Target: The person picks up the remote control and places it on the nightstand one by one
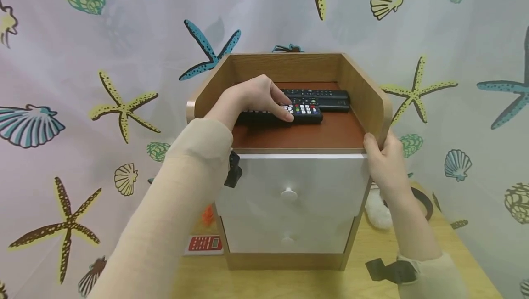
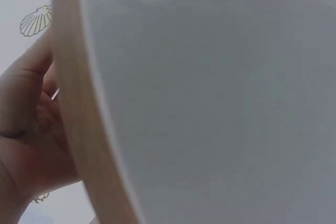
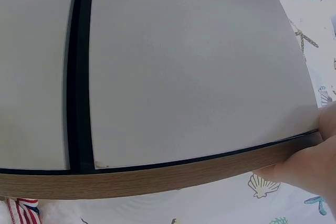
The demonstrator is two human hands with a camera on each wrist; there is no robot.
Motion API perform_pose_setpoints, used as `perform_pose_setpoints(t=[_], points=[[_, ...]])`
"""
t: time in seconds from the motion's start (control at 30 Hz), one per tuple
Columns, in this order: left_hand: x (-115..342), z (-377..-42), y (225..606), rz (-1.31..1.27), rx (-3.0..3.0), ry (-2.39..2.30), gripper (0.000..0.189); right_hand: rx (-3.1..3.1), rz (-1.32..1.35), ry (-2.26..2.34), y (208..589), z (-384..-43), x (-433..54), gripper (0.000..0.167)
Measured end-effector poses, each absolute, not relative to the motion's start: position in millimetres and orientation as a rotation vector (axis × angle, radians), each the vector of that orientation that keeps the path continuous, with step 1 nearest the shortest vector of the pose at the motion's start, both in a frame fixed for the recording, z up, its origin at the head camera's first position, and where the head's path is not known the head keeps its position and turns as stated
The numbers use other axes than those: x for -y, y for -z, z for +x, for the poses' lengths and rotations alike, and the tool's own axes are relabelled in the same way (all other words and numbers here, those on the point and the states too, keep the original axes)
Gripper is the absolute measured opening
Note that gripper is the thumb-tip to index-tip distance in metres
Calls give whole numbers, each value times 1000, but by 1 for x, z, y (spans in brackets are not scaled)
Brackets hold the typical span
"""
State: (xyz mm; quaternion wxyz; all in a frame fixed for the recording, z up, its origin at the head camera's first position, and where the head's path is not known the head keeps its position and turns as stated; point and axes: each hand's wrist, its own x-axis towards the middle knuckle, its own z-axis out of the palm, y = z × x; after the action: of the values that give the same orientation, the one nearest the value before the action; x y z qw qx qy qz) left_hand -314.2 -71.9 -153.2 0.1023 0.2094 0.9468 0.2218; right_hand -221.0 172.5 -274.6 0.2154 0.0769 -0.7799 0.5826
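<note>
On the reddish-brown top of a small white-and-wood drawer cabinet (image 1: 256, 179) lie three black remote controls. My left hand (image 1: 258, 97) reaches over from the left and grips the nearest remote control (image 1: 310, 114), thumb at its front side; the hand covers part of it. Behind it lie a middle remote control (image 1: 332, 105) and a back remote control (image 1: 318, 93), side by side. At the cabinet's right front corner, my right hand (image 1: 386, 163) grips the wooden side panel, thumb in front. The right wrist view shows this hand (image 3: 310, 166) at the wooden edge.
Raised wooden walls enclose the top at the back and sides. Two white drawers with round knobs (image 1: 289, 194) form the front. A red calculator (image 1: 205, 243) lies left of the base on the wooden table (image 1: 206, 280); a white fluffy thing (image 1: 378, 209) lies right. A patterned curtain hangs behind.
</note>
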Motion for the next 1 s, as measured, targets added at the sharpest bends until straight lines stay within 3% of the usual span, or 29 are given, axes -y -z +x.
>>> perform_pose_setpoints(t=[0.43, 1.0], points=[[63, -322, 145, 544, -2874, -430, 50, 2167, 235, -1617, 275, -220, -173, 46], [72, -315, 129, 598, -2789, -550, 55, 2160, 256, -1615, 275, -220, -171, 46]])
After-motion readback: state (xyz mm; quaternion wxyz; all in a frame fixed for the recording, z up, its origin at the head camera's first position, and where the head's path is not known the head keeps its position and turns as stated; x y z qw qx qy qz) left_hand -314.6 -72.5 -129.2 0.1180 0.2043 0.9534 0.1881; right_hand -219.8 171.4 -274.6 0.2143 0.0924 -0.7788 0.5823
